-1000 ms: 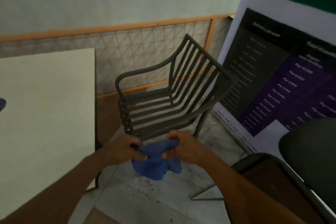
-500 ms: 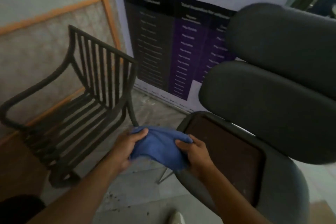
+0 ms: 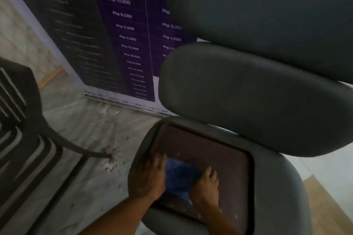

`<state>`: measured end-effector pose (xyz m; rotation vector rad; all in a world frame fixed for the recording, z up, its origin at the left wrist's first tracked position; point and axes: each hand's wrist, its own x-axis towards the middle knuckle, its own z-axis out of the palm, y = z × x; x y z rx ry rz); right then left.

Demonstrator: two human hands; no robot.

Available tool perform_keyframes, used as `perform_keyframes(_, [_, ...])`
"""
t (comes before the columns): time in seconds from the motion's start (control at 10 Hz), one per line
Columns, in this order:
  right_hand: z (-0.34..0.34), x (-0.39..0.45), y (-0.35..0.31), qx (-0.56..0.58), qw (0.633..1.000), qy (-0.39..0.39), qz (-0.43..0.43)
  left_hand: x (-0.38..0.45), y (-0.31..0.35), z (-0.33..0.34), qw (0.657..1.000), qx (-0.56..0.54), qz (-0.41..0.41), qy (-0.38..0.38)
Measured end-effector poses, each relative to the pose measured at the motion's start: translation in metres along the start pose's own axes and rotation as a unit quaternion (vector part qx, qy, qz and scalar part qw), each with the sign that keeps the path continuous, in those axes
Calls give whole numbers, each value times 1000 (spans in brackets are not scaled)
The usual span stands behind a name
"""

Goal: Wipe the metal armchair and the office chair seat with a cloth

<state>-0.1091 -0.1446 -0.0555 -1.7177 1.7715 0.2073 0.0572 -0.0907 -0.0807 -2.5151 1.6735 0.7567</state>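
Note:
A blue cloth (image 3: 180, 176) lies flat on the brown mesh pad of the grey office chair seat (image 3: 273, 187). My left hand (image 3: 150, 177) presses on the cloth's left edge and my right hand (image 3: 207, 187) presses on its right side, both with fingers spread over it. The chair's grey backrest (image 3: 248, 97) rises behind the seat. The dark metal armchair (image 3: 21, 120) stands at the left edge, only partly in view. The picture is motion-blurred.
A dark and purple printed banner (image 3: 118, 34) leans against the wall behind both chairs. The tiled floor (image 3: 91, 131) between the chairs has specks of dirt near the armchair's leg. A wooden surface (image 3: 324, 206) shows at the lower right.
My view swung right from the armchair to the office chair. Both hands carried the cloth from mid-air down onto the seat pad and now press it flat.

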Motion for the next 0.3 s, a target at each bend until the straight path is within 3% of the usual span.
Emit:
perform_keyframes(0.1, [32, -3, 0, -114, 980, -109, -123, -9, 1, 32, 983, 95, 99, -124])
perform_keyframes(0.3, [28, -18, -12, -166, 959, 49, -223, -12, 11, 12, 975, 85, 67, -195])
